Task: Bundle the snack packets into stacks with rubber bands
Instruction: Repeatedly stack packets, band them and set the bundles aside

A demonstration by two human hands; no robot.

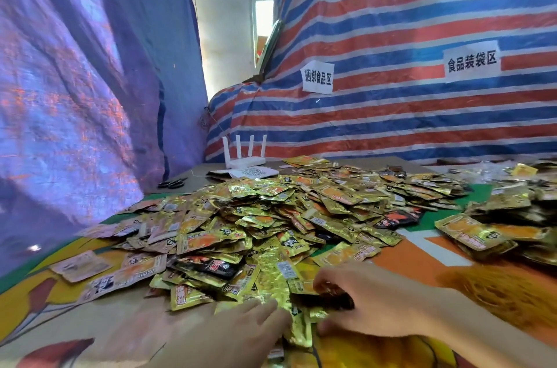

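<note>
- Right hand (370, 298) curled its fingers (327, 284) over the near edge of the snack packets (271, 217), gripping a few gold ones.
- Left hand (241, 325), blurred, lay just beside it, fingers straight and flat against the same gold packets.
- Beyond both hands the packets spread in a wide, loose heap over the tabletop (99, 322).
- An orange tangle of thin bands (497, 292) lay just right of the right hand.
- A packet stack (476, 235) sat farther out, beyond that hand and to its right.
- Far beyond the left hand stood a white router (244, 158), with scissors (171, 184) to its left and a striped tarp (391, 111) behind.
</note>
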